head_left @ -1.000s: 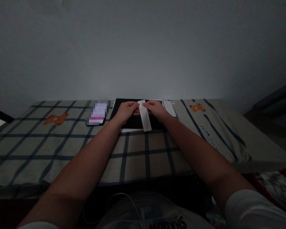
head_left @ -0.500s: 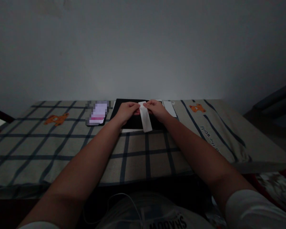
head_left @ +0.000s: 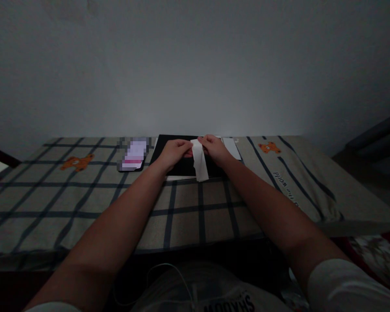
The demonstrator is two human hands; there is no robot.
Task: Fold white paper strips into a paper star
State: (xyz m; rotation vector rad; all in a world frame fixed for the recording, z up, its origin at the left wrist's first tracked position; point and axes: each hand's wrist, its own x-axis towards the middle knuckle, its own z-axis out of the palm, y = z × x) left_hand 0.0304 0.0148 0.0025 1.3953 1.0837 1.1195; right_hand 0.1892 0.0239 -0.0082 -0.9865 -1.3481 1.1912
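Left hand (head_left: 173, 152) and right hand (head_left: 214, 149) both pinch the top of a white paper strip (head_left: 199, 164). Strip hangs over a black sheet (head_left: 182, 167) on the plaid bed cover (head_left: 188, 212); phone (head_left: 134, 154) lies left.

white strip (head_left: 199, 162) now bent near its top, shifted slightly right

A narrow white paper strip (head_left: 199, 161) is hanging lengthwise, its top end pinched between both hands and its lower end trailing toward the person, slightly bent along its length. It is hovering just over a flat black rectangular sheet (head_left: 182, 167) that is lying on the checked cloth.
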